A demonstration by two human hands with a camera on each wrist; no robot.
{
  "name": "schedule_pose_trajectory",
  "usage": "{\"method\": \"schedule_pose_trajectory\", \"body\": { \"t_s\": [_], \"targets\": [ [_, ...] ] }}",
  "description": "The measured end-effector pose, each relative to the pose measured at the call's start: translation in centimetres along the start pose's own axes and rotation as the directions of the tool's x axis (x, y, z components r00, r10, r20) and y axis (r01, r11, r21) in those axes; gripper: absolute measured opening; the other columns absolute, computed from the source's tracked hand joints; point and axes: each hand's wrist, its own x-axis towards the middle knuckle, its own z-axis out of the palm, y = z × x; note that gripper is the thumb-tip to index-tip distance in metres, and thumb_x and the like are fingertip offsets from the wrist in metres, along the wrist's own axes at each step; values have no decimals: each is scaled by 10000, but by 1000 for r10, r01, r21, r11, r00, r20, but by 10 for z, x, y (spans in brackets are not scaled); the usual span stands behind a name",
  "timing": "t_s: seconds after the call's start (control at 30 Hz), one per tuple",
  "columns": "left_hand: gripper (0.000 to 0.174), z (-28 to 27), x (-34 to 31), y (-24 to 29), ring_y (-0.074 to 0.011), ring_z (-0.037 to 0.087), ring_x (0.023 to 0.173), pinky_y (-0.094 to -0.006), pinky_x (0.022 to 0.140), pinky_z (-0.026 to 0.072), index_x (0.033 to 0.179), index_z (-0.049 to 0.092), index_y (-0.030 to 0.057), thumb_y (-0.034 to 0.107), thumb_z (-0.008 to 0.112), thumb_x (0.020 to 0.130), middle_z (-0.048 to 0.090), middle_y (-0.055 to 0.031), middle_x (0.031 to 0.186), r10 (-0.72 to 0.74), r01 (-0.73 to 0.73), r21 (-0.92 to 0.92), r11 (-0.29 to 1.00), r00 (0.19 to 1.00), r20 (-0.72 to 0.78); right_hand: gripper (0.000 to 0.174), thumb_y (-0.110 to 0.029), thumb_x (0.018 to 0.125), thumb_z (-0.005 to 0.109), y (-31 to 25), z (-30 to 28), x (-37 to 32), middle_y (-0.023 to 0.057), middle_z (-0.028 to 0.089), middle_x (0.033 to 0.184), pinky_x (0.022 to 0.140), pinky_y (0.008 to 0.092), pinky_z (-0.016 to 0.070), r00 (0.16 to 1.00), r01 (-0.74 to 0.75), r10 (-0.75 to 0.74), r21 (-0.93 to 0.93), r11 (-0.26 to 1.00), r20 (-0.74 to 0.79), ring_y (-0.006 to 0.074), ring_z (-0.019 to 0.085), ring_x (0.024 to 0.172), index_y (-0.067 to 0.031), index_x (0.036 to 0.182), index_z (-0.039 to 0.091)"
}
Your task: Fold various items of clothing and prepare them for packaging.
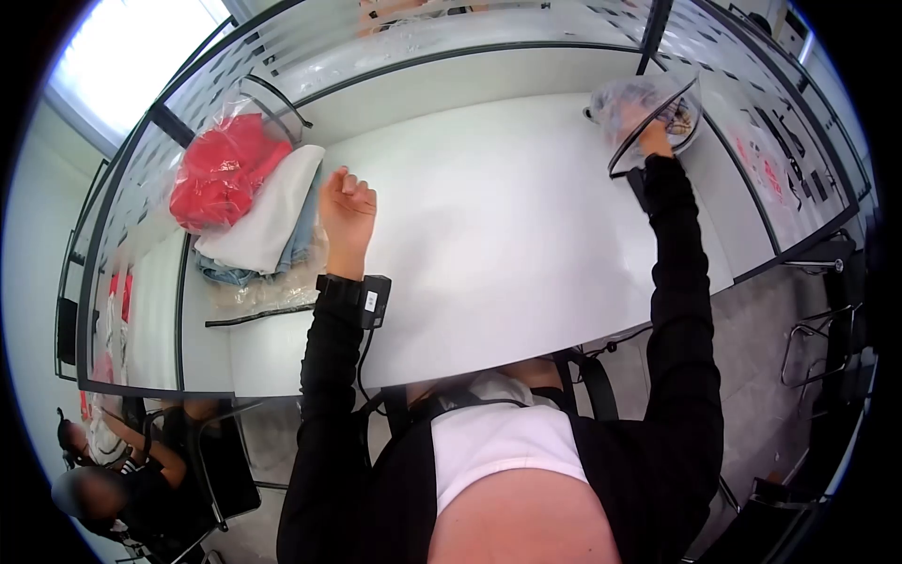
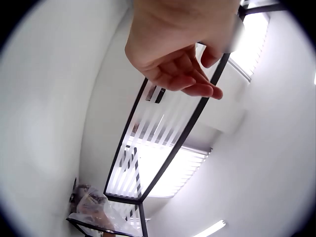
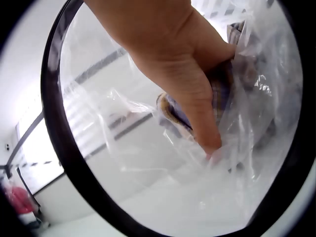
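Note:
My right hand [image 1: 648,136] reaches through a black-rimmed hoop [image 3: 51,98] into a clear plastic bag [image 3: 256,138] at the back right of the table. In the right wrist view, its thumb and fingers grip a plaid cloth [image 3: 224,94] inside the bag; the fingertips are partly hidden by the cloth and plastic. My left hand [image 1: 349,214] hovers over the left part of the table, beside a folded white cloth [image 1: 268,211]. Its fingers are loosely curled, and it holds nothing.
At the left, a red garment in clear plastic [image 1: 225,174] lies on the white cloth, with blue denim [image 1: 303,235] beneath. Another black hoop [image 1: 280,97] stands behind them. Low partitions [image 1: 470,75] edge the white table [image 1: 489,235]. A seated person [image 1: 141,489] is at lower left.

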Motion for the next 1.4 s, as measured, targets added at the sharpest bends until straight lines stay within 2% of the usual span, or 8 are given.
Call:
{"method": "schedule_pose_trajectory", "body": {
  "t_s": [0.23, 0.5, 0.67, 0.73, 0.8, 1.03, 1.23, 1.4],
  "targets": [
    [262, 23, 5, -47, -148, 524, 825, -266, 705, 442, 1024, 476, 26, 247, 438, 888, 545, -54, 890, -389, 339, 653, 677, 918, -74, 377, -198, 791, 556, -48, -13, -7, 118, 488, 1086, 839, 574, 370, 992, 100, -51, 463, 881, -116, 299, 486, 1029, -51, 1135, 505],
    [534, 18, 20, -80, -199, 462, 1087, -358, 916, 401, 1240, 358, 37, 424, 434, 881, 484, -80, 1147, -461, 416, 459, 785, 887, -16, 428, 23, 778, 532, -117, -34, -133, 65, 518, 1129, 874, 301, 406, 974, 88, -114, 791, -606, -195, 175, 509, 1003, -20, 1193, 439],
    [392, 25, 16, -64, -147, 567, 895, -273, 766, 461, 1131, 494, 14, 317, 460, 886, 576, -55, 999, -279, 344, 706, 620, 937, -211, 426, 17, 774, 536, -146, -47, -146, 70, 519, 1134, 877, 284, 406, 971, -117, -240, 858, -501, -8, 172, 513, 1010, -19, 1189, 443],
    [338, -20, 36, -50, -146, 572, 862, -258, 726, 458, 1060, 536, -7, 269, 485, 871, 592, -72, 937, -123, 274, 802, 531, 961, -247, 393, -11, 761, 543, -120, -19, -130, 71, 531, 1114, 861, 301, 427, 751, 608, -271, 790, -73, -603, 186, 532, 990, -9, 1146, 466],
    [288, -67, 51, -33, -145, 577, 829, -243, 685, 454, 988, 578, -28, 220, 511, 857, 608, -89, 875, 31, 221, 879, 422, 966, -258, 311, 4, 756, 537, -111, -39, -137, 63, 561, 1044, 854, 317, 425, 955, -139, -286, 740, -659, -75, 195, 528, 986, -1, 1067, 515],
    [240, 29, 49, 45, -152, 565, 813, -250, 677, 462, 1056, 529, -15, 73, 489, 836, 585, -89, 922, 374, -234, 663, 711, 925, -74, 535, -47, 720, 554, -72, -12, -152, 96, 507, 1170, 913, 304, 382, 925, 49, -272, 792, -609, -266, 202, 491, 1066, -3, 1232, 407],
    [247, 12, 12, 142, -214, 569, 851, -292, 744, 468, 1087, 509, 10, 33, 466, 845, 576, -130, 1023, 661, -342, 927, -151, 663, 352, 416, -71, 766, 540, -27, 43, -162, 85, 561, 1071, 842, 281, 431, 980, -188, 29, 969, -162, 195, 175, 546, 967, 28, 1161, 452],
    [366, 39, 30, 34, -244, 425, 1161, -490, 903, 377, 1204, 414, 95, 281, 448, 891, 448, -120, 1244, 225, -174, 482, 859, 973, -51, 603, -301, 744, 668, -109, -26, -165, 110, 561, 1032, 751, 286, 453, 740, 89, -655, 943, 321, 153, 203, 573, 889, 25, 1183, 413]
  ]
}}
